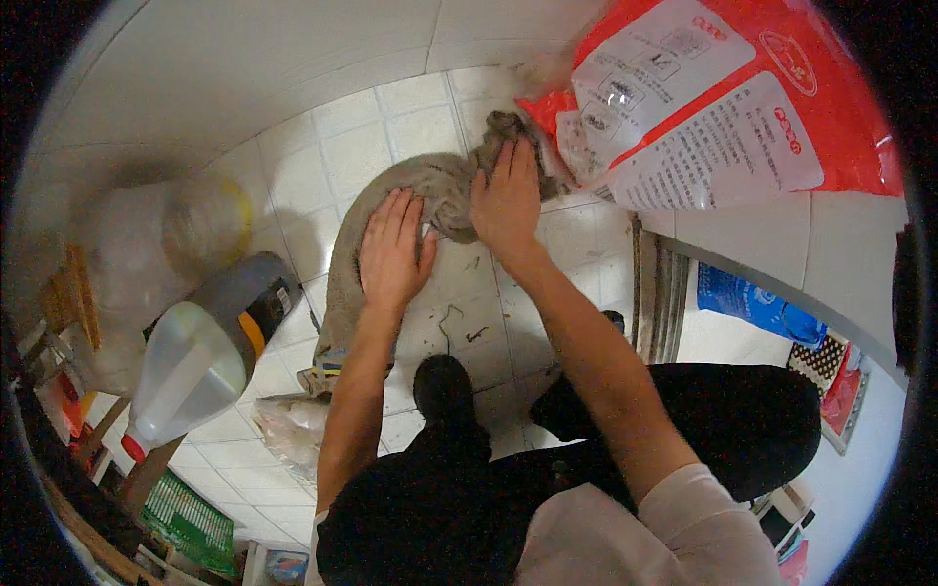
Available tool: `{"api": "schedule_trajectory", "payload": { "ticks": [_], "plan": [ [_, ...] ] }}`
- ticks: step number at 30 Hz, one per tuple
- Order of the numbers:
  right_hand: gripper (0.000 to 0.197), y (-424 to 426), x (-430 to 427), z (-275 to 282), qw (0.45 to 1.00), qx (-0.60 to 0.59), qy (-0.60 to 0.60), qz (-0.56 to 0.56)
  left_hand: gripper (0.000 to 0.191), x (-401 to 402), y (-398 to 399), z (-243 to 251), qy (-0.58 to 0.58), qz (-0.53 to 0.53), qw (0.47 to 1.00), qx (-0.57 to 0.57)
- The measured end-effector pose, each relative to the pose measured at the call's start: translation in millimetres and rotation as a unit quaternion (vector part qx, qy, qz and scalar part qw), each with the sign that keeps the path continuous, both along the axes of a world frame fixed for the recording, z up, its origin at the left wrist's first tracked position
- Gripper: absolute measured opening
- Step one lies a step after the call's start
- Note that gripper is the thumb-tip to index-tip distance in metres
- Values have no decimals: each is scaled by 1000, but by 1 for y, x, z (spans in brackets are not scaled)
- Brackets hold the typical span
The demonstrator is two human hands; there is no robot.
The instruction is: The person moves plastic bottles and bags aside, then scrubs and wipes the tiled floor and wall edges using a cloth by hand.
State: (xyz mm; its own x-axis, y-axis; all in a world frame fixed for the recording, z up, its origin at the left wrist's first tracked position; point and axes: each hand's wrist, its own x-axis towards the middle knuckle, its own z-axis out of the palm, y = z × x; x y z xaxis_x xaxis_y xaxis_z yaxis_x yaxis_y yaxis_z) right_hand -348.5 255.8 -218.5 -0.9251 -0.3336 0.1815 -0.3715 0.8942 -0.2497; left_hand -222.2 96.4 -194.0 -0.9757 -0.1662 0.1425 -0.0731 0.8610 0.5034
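Observation:
A grey-brown cloth (348,293) lies in a curve on the white tiled floor (352,150). Its lower end has a striped edge, and its far right end is bunched up beside a red and white bag. My left hand (393,249) rests flat on the curved stretch, thumb apart from the fingers. On the crumpled end lies my right hand (509,201), fingers stretched out and pointing away from me. Part of the cloth is hidden under both hands. Dark bits of dirt (476,335) are scattered on the tiles between my forearms.
A large red and white plastic bag (843,124) with writing stands at upper right. At left are a clear jug with a red cap (194,359), a dark bottle (267,293) and a transparent container (205,223). A crumpled plastic bag (293,428) lies near my left forearm; a green basket (187,516) is lower left.

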Motion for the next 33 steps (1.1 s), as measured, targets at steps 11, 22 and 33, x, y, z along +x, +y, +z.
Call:
{"api": "schedule_trajectory", "payload": {
  "ticks": [11, 22, 33],
  "plan": [
    [66, -24, -100, -9, 998, -3, 69, 9, 48, -11, 5, -3, 44, -13, 999, 27],
    [68, 0, -13, -1, 997, 21, 8, 71, 42, -3, 0, -4, 57, -14, 998, 35],
    [62, 7, 40, 10, 1000, -3, -16, -15, 35, 5, 0, -7, 50, 7, 998, 27]
  ]
}}
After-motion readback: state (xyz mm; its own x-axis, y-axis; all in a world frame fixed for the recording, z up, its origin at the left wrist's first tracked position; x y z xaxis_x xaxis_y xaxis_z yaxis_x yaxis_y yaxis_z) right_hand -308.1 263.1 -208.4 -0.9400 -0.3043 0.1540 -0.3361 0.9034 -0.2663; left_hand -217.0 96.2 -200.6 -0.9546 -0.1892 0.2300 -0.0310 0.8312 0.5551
